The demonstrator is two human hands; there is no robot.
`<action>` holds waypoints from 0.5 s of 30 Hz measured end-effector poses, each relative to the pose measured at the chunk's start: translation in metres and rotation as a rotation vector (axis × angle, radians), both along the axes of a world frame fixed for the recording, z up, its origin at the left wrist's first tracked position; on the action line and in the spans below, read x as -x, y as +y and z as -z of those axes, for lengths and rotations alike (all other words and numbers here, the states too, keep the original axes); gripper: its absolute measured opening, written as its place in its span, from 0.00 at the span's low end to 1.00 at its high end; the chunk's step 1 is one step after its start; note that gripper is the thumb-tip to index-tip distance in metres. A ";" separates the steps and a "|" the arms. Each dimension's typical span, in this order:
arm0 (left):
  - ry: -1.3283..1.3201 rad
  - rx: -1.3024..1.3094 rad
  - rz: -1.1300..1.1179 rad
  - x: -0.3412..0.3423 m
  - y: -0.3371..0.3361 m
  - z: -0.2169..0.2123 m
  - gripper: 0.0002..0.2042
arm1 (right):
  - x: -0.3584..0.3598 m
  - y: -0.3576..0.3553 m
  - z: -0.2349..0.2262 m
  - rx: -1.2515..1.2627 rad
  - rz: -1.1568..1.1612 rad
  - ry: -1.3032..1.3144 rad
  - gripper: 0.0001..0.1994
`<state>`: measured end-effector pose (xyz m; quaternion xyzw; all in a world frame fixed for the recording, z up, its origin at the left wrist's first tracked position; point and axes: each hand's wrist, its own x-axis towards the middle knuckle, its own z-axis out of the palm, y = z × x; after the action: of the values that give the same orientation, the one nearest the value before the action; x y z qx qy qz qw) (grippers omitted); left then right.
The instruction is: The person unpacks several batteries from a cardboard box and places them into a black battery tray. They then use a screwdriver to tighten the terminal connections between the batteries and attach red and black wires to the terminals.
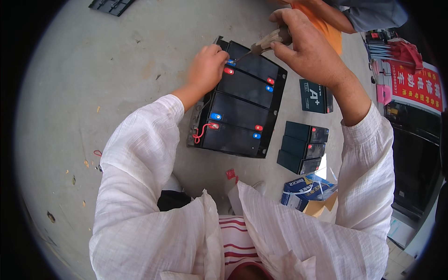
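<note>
A black battery case with several black batteries side by side in it lies in front of me. Red and blue terminals sit at the batteries' ends. My right hand is closed round the handle of a screwdriver, whose thin shaft slants down to a blue terminal at the far left. Beside that terminal my left hand has its fingers pinched together; what they hold, if anything, is hidden. A curled red wire runs from the near left red terminal.
Right of the case stand a dark green battery, several smaller batteries and an opened blue carton. Another person's forearm reaches in at upper right. A black tray-like part lies far left on the concrete floor.
</note>
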<state>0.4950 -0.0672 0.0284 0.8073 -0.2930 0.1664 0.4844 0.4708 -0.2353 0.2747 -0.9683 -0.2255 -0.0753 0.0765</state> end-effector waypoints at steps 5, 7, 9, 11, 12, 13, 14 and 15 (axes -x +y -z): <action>0.060 -0.043 0.026 0.003 0.003 0.000 0.05 | 0.001 0.020 -0.011 0.426 0.310 0.243 0.16; 0.055 -0.047 0.027 0.003 0.002 -0.001 0.05 | 0.008 0.007 -0.005 0.158 0.162 0.187 0.14; 0.045 -0.053 0.024 0.002 0.003 -0.001 0.05 | 0.011 0.007 -0.006 -0.059 0.071 0.210 0.15; 0.047 -0.069 0.016 0.002 0.007 0.000 0.05 | 0.010 0.017 -0.011 -0.108 0.037 0.252 0.15; 0.045 -0.068 0.019 0.002 0.005 -0.001 0.05 | 0.011 0.016 -0.012 -0.065 0.030 0.240 0.15; 0.044 -0.063 0.023 0.003 0.003 -0.003 0.04 | 0.010 0.008 -0.005 0.097 0.022 0.167 0.15; 0.043 -0.059 0.026 0.004 0.000 -0.004 0.04 | 0.011 0.002 -0.003 0.258 0.013 0.094 0.15; 0.042 -0.064 0.020 0.004 0.002 -0.004 0.04 | 0.011 0.002 -0.002 0.249 0.055 0.107 0.15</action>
<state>0.4910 -0.0650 0.0326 0.8228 -0.2959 0.1350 0.4661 0.4602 -0.2331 0.2770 -0.9787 -0.2021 0.0029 -0.0344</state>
